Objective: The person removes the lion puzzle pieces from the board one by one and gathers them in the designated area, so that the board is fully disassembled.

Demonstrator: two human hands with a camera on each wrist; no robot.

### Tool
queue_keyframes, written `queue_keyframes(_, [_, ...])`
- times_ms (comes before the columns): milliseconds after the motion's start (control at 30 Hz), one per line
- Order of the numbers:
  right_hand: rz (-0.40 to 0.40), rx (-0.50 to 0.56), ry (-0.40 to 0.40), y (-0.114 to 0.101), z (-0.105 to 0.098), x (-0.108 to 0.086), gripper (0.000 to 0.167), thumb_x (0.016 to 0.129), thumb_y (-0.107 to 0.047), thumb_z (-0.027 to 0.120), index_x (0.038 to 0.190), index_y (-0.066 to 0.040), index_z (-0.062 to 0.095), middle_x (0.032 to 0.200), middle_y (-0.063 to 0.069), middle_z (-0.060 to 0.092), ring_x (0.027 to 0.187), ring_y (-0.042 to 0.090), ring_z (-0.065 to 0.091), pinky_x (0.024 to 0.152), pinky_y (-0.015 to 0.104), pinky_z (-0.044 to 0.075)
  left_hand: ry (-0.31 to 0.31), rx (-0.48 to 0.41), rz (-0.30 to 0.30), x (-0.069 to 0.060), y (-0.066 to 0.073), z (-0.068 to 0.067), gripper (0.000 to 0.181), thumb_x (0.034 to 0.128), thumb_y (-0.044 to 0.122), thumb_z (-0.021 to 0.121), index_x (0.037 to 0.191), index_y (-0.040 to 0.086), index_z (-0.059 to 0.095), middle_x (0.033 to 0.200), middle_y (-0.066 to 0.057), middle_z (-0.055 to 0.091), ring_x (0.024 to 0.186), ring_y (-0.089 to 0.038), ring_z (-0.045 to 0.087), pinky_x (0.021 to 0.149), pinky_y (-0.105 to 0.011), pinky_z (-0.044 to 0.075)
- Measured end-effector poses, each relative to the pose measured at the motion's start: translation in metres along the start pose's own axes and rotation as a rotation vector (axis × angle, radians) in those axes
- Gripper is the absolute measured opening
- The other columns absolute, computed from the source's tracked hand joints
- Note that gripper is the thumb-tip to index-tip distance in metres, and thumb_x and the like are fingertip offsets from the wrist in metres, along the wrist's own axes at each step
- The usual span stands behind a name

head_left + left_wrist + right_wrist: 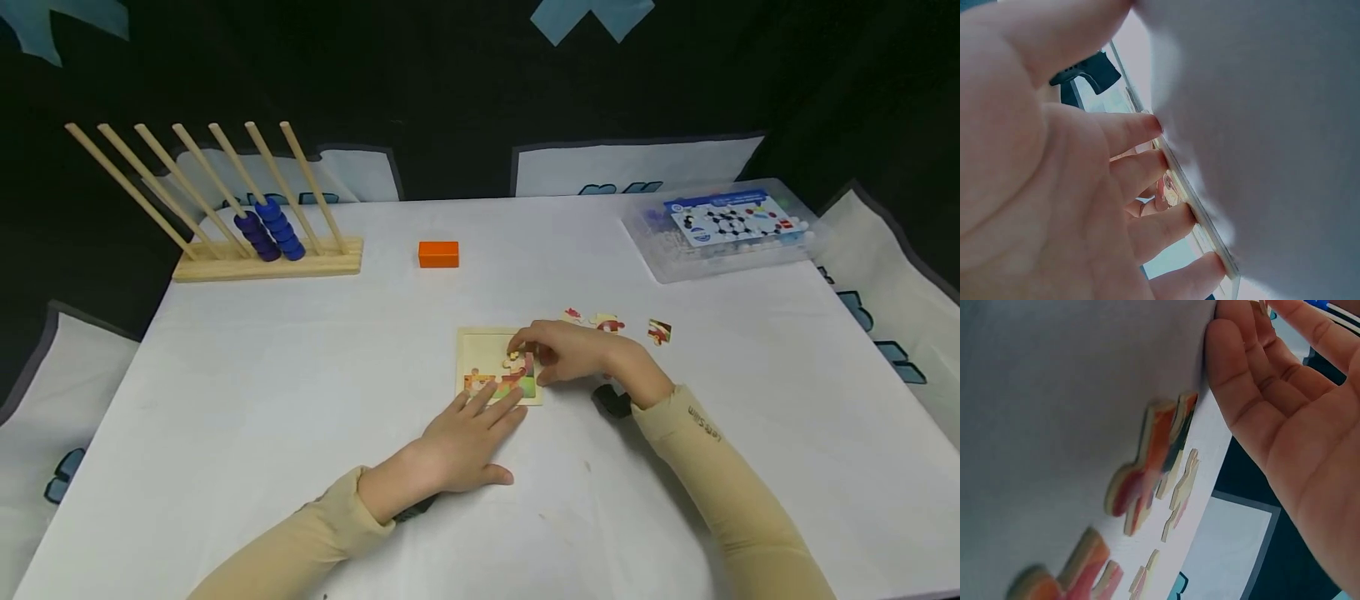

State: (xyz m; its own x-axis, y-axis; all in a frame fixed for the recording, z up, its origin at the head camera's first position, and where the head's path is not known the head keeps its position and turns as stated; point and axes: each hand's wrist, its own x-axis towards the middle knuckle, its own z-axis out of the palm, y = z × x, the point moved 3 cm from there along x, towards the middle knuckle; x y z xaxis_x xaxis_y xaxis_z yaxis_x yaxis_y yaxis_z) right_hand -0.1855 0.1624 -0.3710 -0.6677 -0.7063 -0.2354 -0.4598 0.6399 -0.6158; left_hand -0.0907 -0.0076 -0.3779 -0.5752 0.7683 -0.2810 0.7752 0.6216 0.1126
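The person's left hand (467,442) lies with its fingers spread and nearly straight, their tips on the near edge of a square, pale wooden puzzle frame (461,367), set around the middle of the white-covered desk (300,400). The right hand (572,350) bends over the frame's right edge, apart from the left; whether it pinches a piece cannot be told, as its own fingers hide the spot. If the left fingertips press or slide unevenly, the frame could skew, and the multicoloured wooden puzzle pieces (519,380) along its near edge might lift or shift. A piece forced in at the wrong angle would likely jam or ride up on its neighbours. Beyond the right hand, toward the desk's right edge, small red-and-yellow wooden loose pieces (659,332) lie flat; the tan sleeve (712,467) or the black wrist device (613,402) could drag them off if the arm swings low. The orange rectangular block (438,254), the pale wooden abacus (315,263) near the far left corner and the clear plastic box (649,246) near the far right corner stand well apart and seem unlikely to interfere.
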Motion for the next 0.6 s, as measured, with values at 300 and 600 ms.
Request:
queue_keyframes(300, [-0.026,0.009,-0.002,0.004,0.003,-0.002,0.042,0.080,-0.011,0.069,0.118,-0.007,0.054,0.092,-0.002,0.055,0.073,0.012,0.048,0.067,0.028,0.043,-0.027,0.023,-0.020,0.001,0.004,0.000,0.078,0.0832,0.058,0.049,0.145,0.017,0.024,0.151,0.000,0.010,0.136,-0.028,0.006,0.104,-0.045,0.019])
queue_keyframes(600, [-0.005,0.112,0.073,0.006,-0.005,-0.010,0.037,0.077,-0.015,0.073,0.107,-0.009,0.053,0.081,0.003,0.052,0.066,0.016,0.045,0.060,0.030,0.041,-0.045,0.046,-0.052,-0.001,0.002,-0.004,0.078,0.0836,0.059,0.048,0.145,0.018,0.023,0.151,0.001,0.011,0.136,-0.026,0.007,0.104,-0.044,0.019])
